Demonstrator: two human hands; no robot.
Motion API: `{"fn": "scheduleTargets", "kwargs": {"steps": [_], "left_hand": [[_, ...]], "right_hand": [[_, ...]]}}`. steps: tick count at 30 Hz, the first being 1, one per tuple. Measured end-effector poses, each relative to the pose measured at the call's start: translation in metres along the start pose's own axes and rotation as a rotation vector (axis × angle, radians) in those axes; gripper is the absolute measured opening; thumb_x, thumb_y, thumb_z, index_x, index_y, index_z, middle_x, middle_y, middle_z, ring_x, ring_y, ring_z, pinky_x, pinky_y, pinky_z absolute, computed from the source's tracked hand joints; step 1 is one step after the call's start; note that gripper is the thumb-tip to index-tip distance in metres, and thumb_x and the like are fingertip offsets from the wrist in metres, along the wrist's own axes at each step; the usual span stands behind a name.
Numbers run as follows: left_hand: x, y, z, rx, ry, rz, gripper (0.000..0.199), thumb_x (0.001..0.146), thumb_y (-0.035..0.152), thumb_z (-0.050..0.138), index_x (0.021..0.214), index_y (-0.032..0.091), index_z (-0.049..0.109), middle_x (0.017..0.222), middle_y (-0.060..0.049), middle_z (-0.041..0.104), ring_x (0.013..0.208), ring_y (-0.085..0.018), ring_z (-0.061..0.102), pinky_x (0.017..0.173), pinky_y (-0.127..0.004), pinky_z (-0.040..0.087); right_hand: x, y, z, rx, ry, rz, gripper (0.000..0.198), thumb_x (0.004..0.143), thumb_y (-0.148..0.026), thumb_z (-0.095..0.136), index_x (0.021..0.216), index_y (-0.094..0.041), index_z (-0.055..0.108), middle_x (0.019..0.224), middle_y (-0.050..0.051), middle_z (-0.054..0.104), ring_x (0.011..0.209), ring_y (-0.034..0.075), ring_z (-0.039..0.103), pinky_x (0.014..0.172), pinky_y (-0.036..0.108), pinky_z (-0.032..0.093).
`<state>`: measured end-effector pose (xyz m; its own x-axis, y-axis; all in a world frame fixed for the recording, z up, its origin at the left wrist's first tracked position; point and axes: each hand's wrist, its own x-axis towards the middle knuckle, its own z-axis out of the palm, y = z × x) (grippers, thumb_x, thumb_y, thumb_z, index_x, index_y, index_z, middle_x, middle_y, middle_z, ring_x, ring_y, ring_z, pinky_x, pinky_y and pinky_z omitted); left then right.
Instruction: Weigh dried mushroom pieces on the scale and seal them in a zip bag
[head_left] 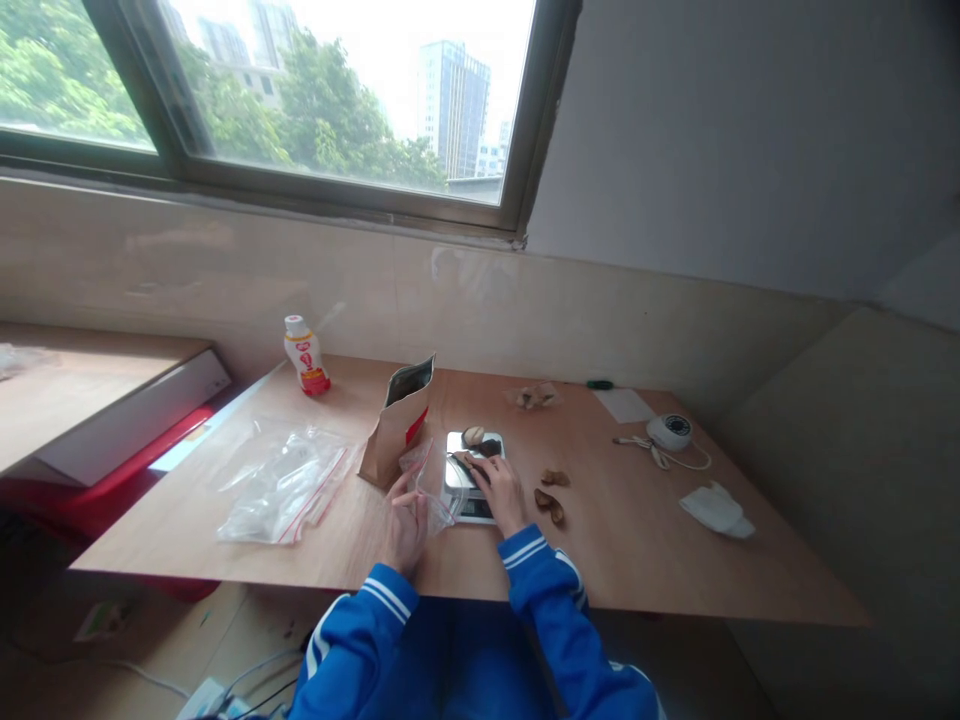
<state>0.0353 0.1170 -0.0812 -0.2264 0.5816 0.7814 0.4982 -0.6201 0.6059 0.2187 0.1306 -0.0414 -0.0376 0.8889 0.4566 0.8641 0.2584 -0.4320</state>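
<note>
My left hand (407,522) grips a small clear zip bag (441,500) by its side, with the bag's mouth tilted toward the scale. A small silver kitchen scale (454,478) lies in front of me, its dark display partly covered by the bag. My right hand (504,492) is over the scale's plate, its fingers closed on a brown dried slice (463,459) that looks like mushroom. Behind the fingers, a pale piece (472,436) and a dark piece (491,448) rest on the plate. More brown dried pieces (550,506) lie on the table right of the scale.
An open kraft paper bag (394,430) stands left of the scale. Clear zip bags (289,490) lie farther left, near a white-and-red bottle (306,358). A filled clear packet (536,398) lies behind. At right are a white dome camera with cable (667,433) and crumpled tissue (716,510).
</note>
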Motion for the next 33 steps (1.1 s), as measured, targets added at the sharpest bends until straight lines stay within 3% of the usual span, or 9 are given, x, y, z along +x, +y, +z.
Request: {"fn": "scheduleTargets", "kwargs": {"steps": [4, 10, 15, 18, 23, 27, 30, 33], "left_hand": [[0.001, -0.001, -0.001, -0.053, -0.058, 0.066, 0.018, 0.085, 0.012, 0.05, 0.097, 0.026, 0.044, 0.126, -0.012, 0.057, 0.112, -0.026, 0.061, 0.081, -0.05, 0.055], [-0.001, -0.003, -0.002, -0.084, -0.098, 0.025, 0.012, 0.088, 0.013, 0.048, 0.095, 0.023, 0.045, 0.125, -0.013, 0.057, 0.113, -0.028, 0.06, 0.083, -0.052, 0.055], [-0.001, -0.003, -0.001, -0.083, -0.088, 0.033, 0.016, 0.088, 0.012, 0.047, 0.097, 0.023, 0.041, 0.129, -0.011, 0.054, 0.116, -0.025, 0.058, 0.086, -0.048, 0.055], [-0.001, -0.003, 0.0, -0.079, -0.074, 0.024, 0.014, 0.089, 0.012, 0.045, 0.098, 0.022, 0.041, 0.13, -0.01, 0.053, 0.117, -0.022, 0.057, 0.086, -0.044, 0.055], [-0.004, -0.005, 0.002, -0.08, -0.061, 0.012, 0.006, 0.09, 0.019, 0.044, 0.095, 0.02, 0.046, 0.124, -0.012, 0.057, 0.116, -0.022, 0.058, 0.086, -0.045, 0.055], [-0.007, -0.007, 0.002, -0.08, -0.053, -0.066, 0.009, 0.093, 0.024, 0.042, 0.093, 0.019, 0.05, 0.124, -0.012, 0.056, 0.116, -0.022, 0.057, 0.089, -0.048, 0.054], [-0.006, -0.005, 0.001, -0.066, -0.053, -0.082, 0.015, 0.093, 0.026, 0.041, 0.091, 0.019, 0.054, 0.123, -0.01, 0.057, 0.114, -0.022, 0.058, 0.089, -0.048, 0.055], [-0.002, -0.003, -0.001, -0.06, -0.057, -0.057, 0.014, 0.092, 0.026, 0.042, 0.09, 0.02, 0.055, 0.12, -0.009, 0.059, 0.11, -0.022, 0.061, 0.085, -0.046, 0.057]], "right_hand": [[0.0, -0.003, -0.011, 0.103, 0.046, 0.047, 0.03, 0.097, -0.034, 0.042, 0.099, -0.021, 0.07, 0.091, 0.008, 0.067, 0.086, 0.024, 0.061, 0.075, 0.036, 0.05], [0.007, -0.03, -0.051, 0.284, 0.225, 0.111, 0.028, 0.095, -0.036, 0.048, 0.096, -0.019, 0.069, 0.093, 0.009, 0.068, 0.088, 0.022, 0.062, 0.08, 0.034, 0.049], [0.011, -0.061, -0.071, 0.326, 0.03, 0.004, 0.02, 0.093, -0.031, 0.052, 0.093, -0.023, 0.071, 0.09, 0.005, 0.069, 0.089, 0.023, 0.062, 0.082, 0.035, 0.049], [0.015, -0.073, -0.066, 0.464, -0.047, 0.012, 0.019, 0.091, -0.029, 0.054, 0.096, -0.023, 0.071, 0.093, 0.005, 0.07, 0.089, 0.021, 0.064, 0.083, 0.033, 0.05], [0.021, -0.085, -0.05, 0.656, -0.069, 0.193, 0.023, 0.086, -0.027, 0.058, 0.102, -0.019, 0.071, 0.094, 0.005, 0.072, 0.071, 0.016, 0.064, 0.066, 0.026, 0.053], [0.021, -0.086, -0.047, 0.687, -0.154, 0.166, 0.03, 0.089, -0.031, 0.054, 0.114, -0.02, 0.066, 0.095, 0.005, 0.072, 0.078, 0.017, 0.066, 0.064, 0.025, 0.053], [0.023, -0.07, -0.043, 0.559, -0.031, 0.097, 0.028, 0.093, -0.029, 0.045, 0.11, -0.021, 0.067, 0.104, 0.007, 0.069, 0.091, 0.019, 0.063, 0.078, 0.03, 0.053], [0.033, -0.04, -0.03, 0.277, 0.077, 0.094, 0.03, 0.091, -0.022, 0.045, 0.112, -0.02, 0.065, 0.115, 0.011, 0.063, 0.109, 0.024, 0.055, 0.098, 0.041, 0.043]]}}
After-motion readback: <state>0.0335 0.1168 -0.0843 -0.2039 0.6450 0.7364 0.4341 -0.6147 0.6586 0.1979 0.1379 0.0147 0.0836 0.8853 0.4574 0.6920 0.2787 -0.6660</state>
